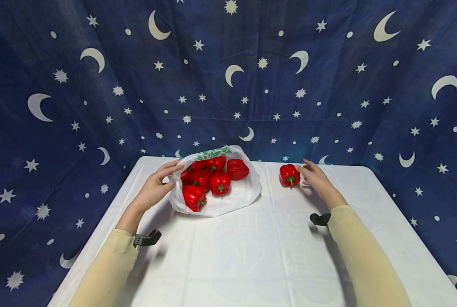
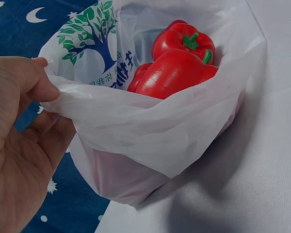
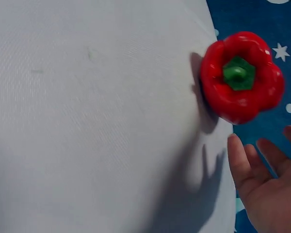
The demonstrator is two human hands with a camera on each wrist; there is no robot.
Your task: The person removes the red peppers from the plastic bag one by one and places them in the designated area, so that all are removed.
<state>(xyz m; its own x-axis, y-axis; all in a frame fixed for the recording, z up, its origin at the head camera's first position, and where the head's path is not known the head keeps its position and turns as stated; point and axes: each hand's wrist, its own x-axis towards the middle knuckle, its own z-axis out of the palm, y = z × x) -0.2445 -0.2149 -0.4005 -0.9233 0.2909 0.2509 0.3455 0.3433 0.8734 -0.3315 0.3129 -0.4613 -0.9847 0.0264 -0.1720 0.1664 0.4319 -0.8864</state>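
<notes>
A white plastic bag (image 1: 236, 200) with a green leaf print lies with its mouth open, several red bell peppers (image 1: 220, 183) inside it. My left hand (image 1: 155, 187) pinches the bag's rim on its left side; the left wrist view shows the thumb and fingers at the folded white edge (image 2: 68, 99). To the right of the bag, a single red bell pepper (image 1: 289, 175) sits on the table, its green stem (image 3: 238, 74) facing the right wrist camera. Beside that pepper is my right hand (image 1: 318, 181), fingers extended and a small gap from it in the right wrist view.
A white cloth covers the table (image 1: 244, 256). Behind it hangs a dark blue curtain (image 1: 213, 98) with moons and stars, close to the table's far edge. Black wrist mounts (image 1: 148, 238) sit on both forearms.
</notes>
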